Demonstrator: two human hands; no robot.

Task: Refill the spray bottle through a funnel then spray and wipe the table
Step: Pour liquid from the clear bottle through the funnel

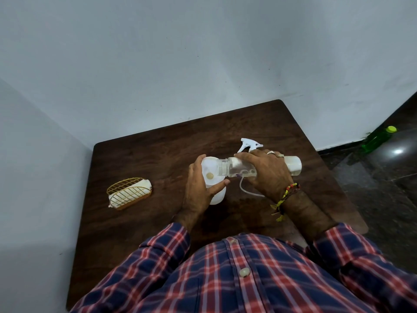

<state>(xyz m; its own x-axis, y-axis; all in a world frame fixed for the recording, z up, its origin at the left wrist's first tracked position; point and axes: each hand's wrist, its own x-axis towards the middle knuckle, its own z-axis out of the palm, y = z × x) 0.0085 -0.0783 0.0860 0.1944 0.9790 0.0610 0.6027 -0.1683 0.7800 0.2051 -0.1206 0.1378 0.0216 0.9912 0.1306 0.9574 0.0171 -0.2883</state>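
My right hand [267, 171] grips a clear bottle [293, 164], tipped on its side with its open mouth over a white funnel [208, 166]. That funnel sits in the neck of a white spray bottle [217, 195] standing on the dark wooden table [158, 154]. My left hand [199, 188] is wrapped around the funnel and the top of the spray bottle. The white trigger spray head [248, 144] lies on the table behind my right hand, and its thin dip tube [244, 188] curves across the table under that hand.
A gold wire holder with a folded white cloth [129, 196] stands on the table to the left. White walls close the table's far and left sides. On the dark floor at the right lies a green bottle with a yellow cap [376, 137].
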